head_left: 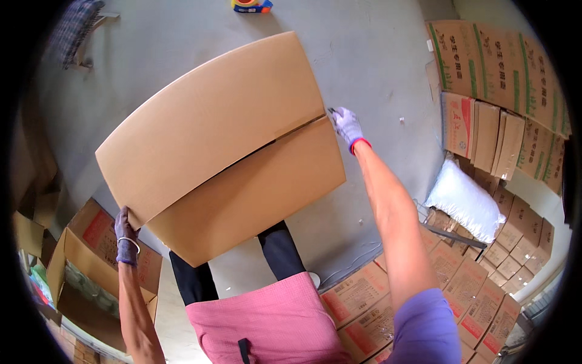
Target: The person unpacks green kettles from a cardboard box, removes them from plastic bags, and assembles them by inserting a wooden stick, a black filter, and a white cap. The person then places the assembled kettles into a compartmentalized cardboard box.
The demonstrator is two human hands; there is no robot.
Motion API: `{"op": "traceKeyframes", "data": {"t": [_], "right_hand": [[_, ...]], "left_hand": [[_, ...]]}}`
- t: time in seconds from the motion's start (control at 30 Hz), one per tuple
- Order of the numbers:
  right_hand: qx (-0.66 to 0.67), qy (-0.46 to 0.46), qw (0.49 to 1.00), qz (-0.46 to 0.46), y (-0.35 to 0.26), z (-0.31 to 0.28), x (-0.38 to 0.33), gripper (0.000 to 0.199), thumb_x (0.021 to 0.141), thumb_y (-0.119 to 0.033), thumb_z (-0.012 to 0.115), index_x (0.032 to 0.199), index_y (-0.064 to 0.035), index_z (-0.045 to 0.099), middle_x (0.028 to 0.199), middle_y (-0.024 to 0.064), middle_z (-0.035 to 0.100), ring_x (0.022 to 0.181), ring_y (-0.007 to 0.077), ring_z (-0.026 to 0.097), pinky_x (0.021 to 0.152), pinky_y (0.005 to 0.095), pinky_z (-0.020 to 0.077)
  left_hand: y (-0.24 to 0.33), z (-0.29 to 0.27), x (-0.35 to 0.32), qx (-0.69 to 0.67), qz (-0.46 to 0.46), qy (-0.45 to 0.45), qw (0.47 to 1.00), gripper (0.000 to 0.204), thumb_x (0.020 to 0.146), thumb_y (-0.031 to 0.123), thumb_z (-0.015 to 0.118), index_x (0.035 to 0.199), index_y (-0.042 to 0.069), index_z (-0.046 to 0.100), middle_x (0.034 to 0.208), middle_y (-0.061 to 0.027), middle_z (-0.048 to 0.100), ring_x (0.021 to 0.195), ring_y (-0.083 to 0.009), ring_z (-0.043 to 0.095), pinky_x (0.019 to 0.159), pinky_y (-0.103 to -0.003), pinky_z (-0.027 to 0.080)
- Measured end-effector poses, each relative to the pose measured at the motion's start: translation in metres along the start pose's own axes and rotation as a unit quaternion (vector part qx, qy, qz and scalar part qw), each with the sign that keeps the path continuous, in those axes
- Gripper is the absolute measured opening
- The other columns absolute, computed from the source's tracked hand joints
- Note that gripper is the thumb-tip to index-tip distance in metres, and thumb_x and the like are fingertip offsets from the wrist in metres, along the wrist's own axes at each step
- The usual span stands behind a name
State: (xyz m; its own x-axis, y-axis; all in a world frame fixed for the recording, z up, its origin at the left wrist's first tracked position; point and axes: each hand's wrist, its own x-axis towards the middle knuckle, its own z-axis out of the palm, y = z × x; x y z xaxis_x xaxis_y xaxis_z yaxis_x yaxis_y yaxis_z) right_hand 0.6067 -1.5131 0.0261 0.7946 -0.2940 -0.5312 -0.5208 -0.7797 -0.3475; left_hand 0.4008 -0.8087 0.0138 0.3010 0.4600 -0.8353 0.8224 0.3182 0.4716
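Observation:
In front of my legs is a large plain brown cardboard box, tilted, its two long top flaps folded nearly together. A narrow dark gap runs between the flaps. My left hand, in a purplish glove with a white band at the wrist, grips the box's left corner, fingers closed on the edge. At the right end of the seam is my right hand, in a pale lavender glove with a red cuff. Its fingers bend around the box edge; their dark tips are partly hidden.
A tape dispenser lies on the grey floor beyond the box. An open carton stands at left. Printed cartons are stacked at right, near a white stuffed sack and flattened cardboard. A stool is far left.

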Motion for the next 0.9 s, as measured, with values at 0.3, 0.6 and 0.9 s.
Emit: {"op": "traceKeyframes", "data": {"t": [0.3, 0.6, 0.9], "right_hand": [[-0.270, -0.071, 0.949, -0.143, 0.010, -0.013, 0.007, 0.025, 0.092, -0.028, 0.050, 0.093, -0.0066, 0.064, 0.091, 0.0181, 0.066, 0.083, 0.0358, 0.064, 0.071, 0.0472, 0.0502], [-0.268, -0.028, 0.939, -0.214, 0.032, -0.029, -0.097, 0.022, 0.093, -0.018, 0.047, 0.102, -0.0068, 0.063, 0.097, 0.0173, 0.062, 0.092, 0.0354, 0.061, 0.079, 0.0467, 0.0502], [-0.241, -0.207, 0.922, -0.219, -0.125, 0.071, -0.169, 0.031, 0.091, -0.010, 0.046, 0.119, -0.0126, 0.059, 0.128, 0.0169, 0.054, 0.111, 0.0375, 0.058, 0.093, 0.0457, 0.0491]], "left_hand": [[0.002, 0.003, 0.002, 0.081, 0.013, 0.018, 0.997, 0.053, 0.086, 0.049, 0.068, 0.115, 0.007, 0.062, 0.096, -0.0073, 0.067, 0.078, -0.0219, 0.066, 0.061, -0.035, 0.055], [0.084, 0.012, -0.083, 0.030, -0.035, -0.012, 0.999, 0.034, 0.090, 0.049, 0.060, 0.097, 0.016, 0.064, 0.063, 0.0032, 0.058, 0.039, -0.0138, 0.047, 0.034, -0.026, 0.034], [0.236, -0.002, -0.101, -0.031, 0.272, -0.159, 0.949, 0.022, 0.094, 0.030, 0.058, 0.104, 0.012, 0.064, 0.061, -0.0022, 0.049, 0.049, -0.0149, 0.048, 0.044, -0.026, 0.036]]}}
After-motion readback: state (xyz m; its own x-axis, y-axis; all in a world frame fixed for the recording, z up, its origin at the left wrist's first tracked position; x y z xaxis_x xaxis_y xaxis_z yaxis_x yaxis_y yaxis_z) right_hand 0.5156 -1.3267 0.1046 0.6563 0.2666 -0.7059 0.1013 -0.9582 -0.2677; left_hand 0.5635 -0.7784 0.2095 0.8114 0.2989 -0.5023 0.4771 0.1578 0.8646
